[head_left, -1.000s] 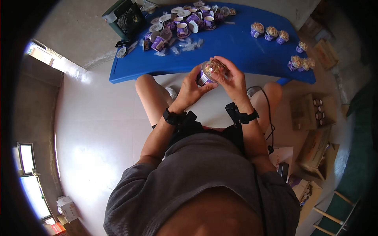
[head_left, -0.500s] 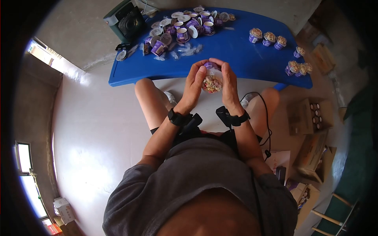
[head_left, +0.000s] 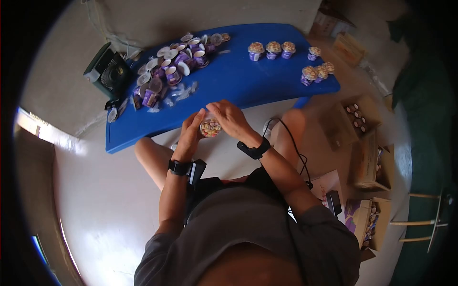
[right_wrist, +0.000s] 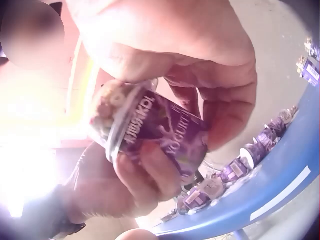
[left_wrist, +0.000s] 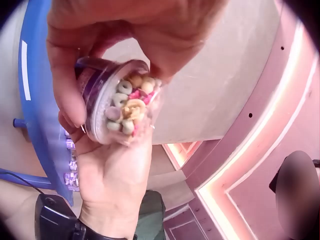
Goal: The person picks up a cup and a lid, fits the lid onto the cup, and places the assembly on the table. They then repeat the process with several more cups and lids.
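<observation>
Both hands hold one purple yogurt cup (right_wrist: 167, 130) with a clear domed top full of cereal rings and coloured bits (left_wrist: 131, 105). In the head view the cup (head_left: 210, 127) is in front of the table's near edge, its cereal side facing the wearer. The left hand (head_left: 190, 136) grips it from the left, and in the right wrist view its fingers (right_wrist: 150, 172) curl over the printed side. From the upper right, the right hand (head_left: 232, 123) grips the cup's base end, fingers bent around it in the right wrist view.
On the blue table (head_left: 229, 86) lies a pile of purple cups and lids (head_left: 172, 75) at the left, beside a dark fan (head_left: 110, 71). Several cereal-topped cups (head_left: 273, 49) stand at the right. Open cardboard boxes (head_left: 372, 164) are on the floor at the right.
The view has swung, so the table sits lower and further left. The cup has tipped from upright to its cereal side facing the wearer, and the right hand has moved across its upper side.
</observation>
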A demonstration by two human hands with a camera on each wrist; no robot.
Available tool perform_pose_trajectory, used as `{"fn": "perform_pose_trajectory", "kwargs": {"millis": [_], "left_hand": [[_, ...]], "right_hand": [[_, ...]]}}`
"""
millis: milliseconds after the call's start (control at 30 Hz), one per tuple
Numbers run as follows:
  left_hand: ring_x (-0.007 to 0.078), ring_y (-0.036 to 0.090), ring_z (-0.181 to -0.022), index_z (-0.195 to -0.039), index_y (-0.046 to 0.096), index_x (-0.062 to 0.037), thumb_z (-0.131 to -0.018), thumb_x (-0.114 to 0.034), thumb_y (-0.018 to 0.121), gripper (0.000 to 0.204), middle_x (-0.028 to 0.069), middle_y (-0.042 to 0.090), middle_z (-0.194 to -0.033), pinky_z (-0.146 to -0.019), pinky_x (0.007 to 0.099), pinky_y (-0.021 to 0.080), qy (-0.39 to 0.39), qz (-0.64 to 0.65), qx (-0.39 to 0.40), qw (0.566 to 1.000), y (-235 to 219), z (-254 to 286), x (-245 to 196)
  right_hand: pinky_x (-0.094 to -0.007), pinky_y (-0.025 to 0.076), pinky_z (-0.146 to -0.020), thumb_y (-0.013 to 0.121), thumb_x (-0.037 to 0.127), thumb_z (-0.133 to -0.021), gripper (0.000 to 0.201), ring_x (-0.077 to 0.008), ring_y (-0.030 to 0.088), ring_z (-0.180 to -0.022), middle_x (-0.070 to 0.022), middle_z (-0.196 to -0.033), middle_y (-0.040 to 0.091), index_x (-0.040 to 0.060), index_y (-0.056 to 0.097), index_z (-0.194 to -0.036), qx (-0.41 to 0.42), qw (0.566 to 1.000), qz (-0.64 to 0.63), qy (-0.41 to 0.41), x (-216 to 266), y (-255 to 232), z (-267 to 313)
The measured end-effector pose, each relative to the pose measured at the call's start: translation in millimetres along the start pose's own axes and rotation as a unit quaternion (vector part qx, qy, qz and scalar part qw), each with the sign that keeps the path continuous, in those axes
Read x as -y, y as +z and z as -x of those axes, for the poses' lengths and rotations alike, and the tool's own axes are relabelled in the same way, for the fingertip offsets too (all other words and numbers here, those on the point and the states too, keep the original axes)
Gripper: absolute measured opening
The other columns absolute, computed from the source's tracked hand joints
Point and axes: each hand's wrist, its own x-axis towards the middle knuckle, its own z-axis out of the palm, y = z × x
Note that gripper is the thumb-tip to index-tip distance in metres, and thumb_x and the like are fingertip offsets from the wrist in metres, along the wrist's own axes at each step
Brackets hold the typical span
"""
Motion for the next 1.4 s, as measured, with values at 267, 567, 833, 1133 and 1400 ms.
{"fn": "perform_pose_trajectory", "kwargs": {"millis": [267,567,833,1133,1400], "left_hand": [[0.0175,0.063,-0.091,-0.123,0.049,-0.0052,-0.096,-0.05,0.045,0.053,0.0079,0.059,-0.108,-0.07,0.0308,0.055,-0.041,0.098,0.03,0.994,2.5,-42.5,28.9],[0.0282,0.06,-0.106,-0.127,0.048,0.0005,-0.094,-0.047,0.05,0.058,0.0153,0.056,-0.121,-0.084,0.0366,0.051,-0.024,-0.057,-0.021,0.998,15.0,-45.1,23.6],[0.0241,0.063,-0.101,-0.118,0.056,0.0018,-0.094,-0.034,0.056,0.043,0.0114,0.061,-0.113,-0.081,0.0337,0.052,-0.007,-0.085,-0.03,0.996,-2.2,-42.1,32.4],[0.0176,0.064,-0.089,-0.112,0.06,0.0017,-0.092,-0.024,0.061,0.032,0.0096,0.064,-0.1,-0.073,0.029,0.054,0.051,-0.12,-0.043,0.991,-25.3,-63.8,31.1],[0.0154,0.064,-0.082,-0.107,0.062,0.0013,-0.091,-0.022,0.062,0.028,0.0089,0.066,-0.093,-0.069,0.0278,0.053,0.111,-0.149,-0.054,0.981,-58.5,-85.0,22.8]], "right_hand": [[-0.0413,0.046,-0.094,0.081,0.015,-0.066,0.073,-0.0333,0.05,-0.111,-0.0146,-0.124,0.045,0.0087,0.047,-0.131,0.099,0.98,0.098,-0.139,4.1,-32.2,-9.6],[-0.0419,0.048,-0.083,0.078,0.027,-0.069,0.065,-0.037,0.055,-0.1,-0.0189,-0.109,0.052,0.0016,0.048,-0.12,0.011,0.953,0.301,0.029,-82.1,-114.5,-53.5],[-0.061,0.023,-0.102,0.072,0.041,-0.069,0.061,-0.0315,0.04,-0.124,-0.0134,-0.117,0.058,0.0086,0.058,-0.118,-0.018,0.814,0.573,0.09,-147.4,-186.0,-64.0],[-0.0498,0.037,-0.097,0.071,0.028,-0.078,0.055,-0.0337,0.048,-0.116,-0.0178,-0.124,0.053,0.0041,0.052,-0.124,0.014,0.867,0.497,0.022,-117.8,-139.0,-116.7],[-0.042,0.048,-0.085,0.066,0.033,-0.084,0.048,-0.0369,0.059,-0.101,-0.0207,-0.109,0.061,0.0008,0.056,-0.117,0.147,0.945,0.293,0.002,-100.8,19.3,-208.1]]}}
